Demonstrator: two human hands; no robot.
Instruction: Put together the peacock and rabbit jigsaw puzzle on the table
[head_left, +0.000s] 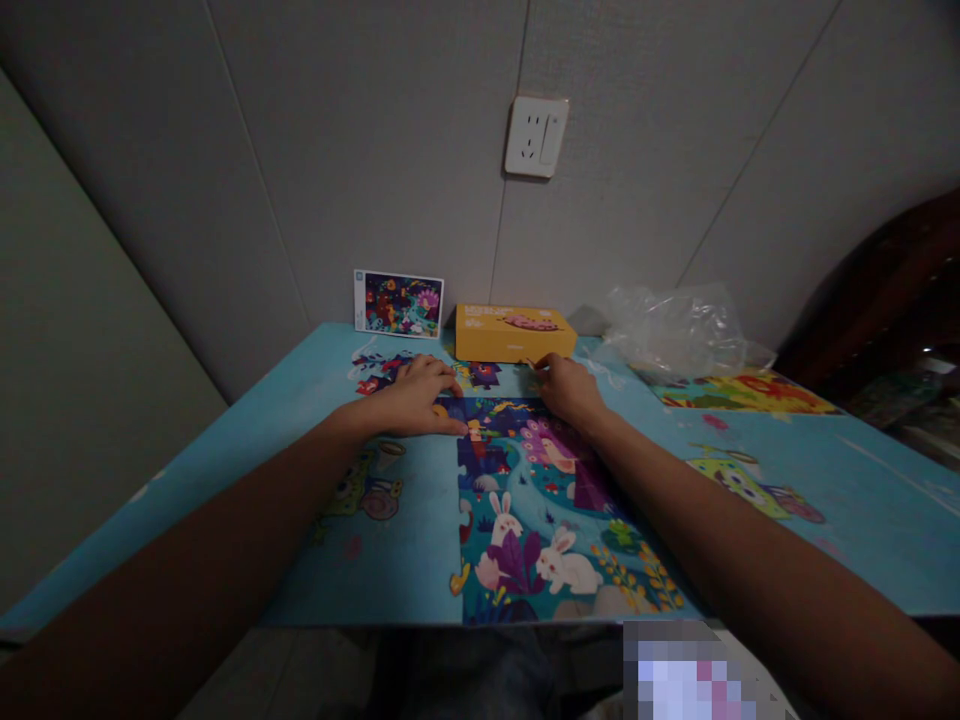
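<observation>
A partly assembled jigsaw puzzle [525, 510] lies on the blue table cover, showing white rabbits, a pink peacock and a stream. My left hand [424, 395] rests with fingers apart at its upper left corner, the thumb touching the edge. Loose puzzle pieces [373, 378] lie beyond and left of that hand, partly hidden by it. More puzzle pieces [484, 374] sit between my hands, in front of the yellow box. My right hand [568, 390] is closed in a pinch above the puzzle's far right edge. A small pale-edged puzzle piece [530, 363] shows at its fingertips, mostly hidden.
The yellow box [495, 335] stands against the wall, with a picture card [398, 304] of the puzzle leaning to its left. At the back right, a clear plastic bag [675, 328] lies partly over another colourful picture sheet [750, 392]. The table's front edge [360, 626] runs below my forearms.
</observation>
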